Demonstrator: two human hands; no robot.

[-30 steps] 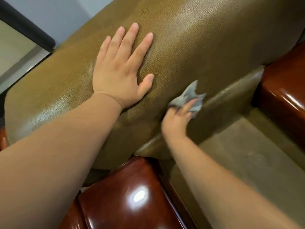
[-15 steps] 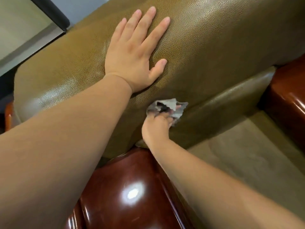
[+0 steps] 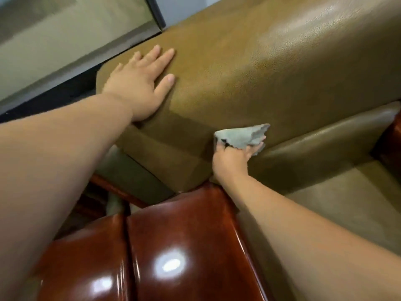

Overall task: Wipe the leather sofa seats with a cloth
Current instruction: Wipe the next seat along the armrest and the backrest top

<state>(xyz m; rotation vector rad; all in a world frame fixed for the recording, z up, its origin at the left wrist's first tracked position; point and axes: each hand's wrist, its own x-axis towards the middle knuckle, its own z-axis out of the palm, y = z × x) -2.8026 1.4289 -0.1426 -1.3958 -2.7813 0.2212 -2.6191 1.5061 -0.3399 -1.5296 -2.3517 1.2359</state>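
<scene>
**Right hand presses the cloth into the fold under the back cushion**

The right hand [image 3: 235, 156] has its fingers curled around a grey cloth [image 3: 242, 136], bunched, and pushes it against the low edge of the olive leather back cushion [image 3: 271, 72], just where that cushion meets the narrow leather roll [image 3: 321, 140] under it. The cloth lies on the far side of the hand, touching the fingers. The fold runs long from the near left up to the far right, so the wipe will probably follow this line, and the unwiped length of it lies to the right of the hand. The seat [image 3: 347, 205] is near and to the right, under the right forearm, apart from the cloth.

The left hand [image 3: 141, 83] is flat with spread fingers on the left end of the back cushion, holding nothing; it seems to brace the body. It is well apart from the cloth, so the right hand is the nearer one.

Compared with half a second ago, the cloth now sits further right along the fold, and the left hand lies nearer the left end of the cushion. The glossy red-brown wooden armrest [image 3: 184, 246] fills the near foreground.
</scene>
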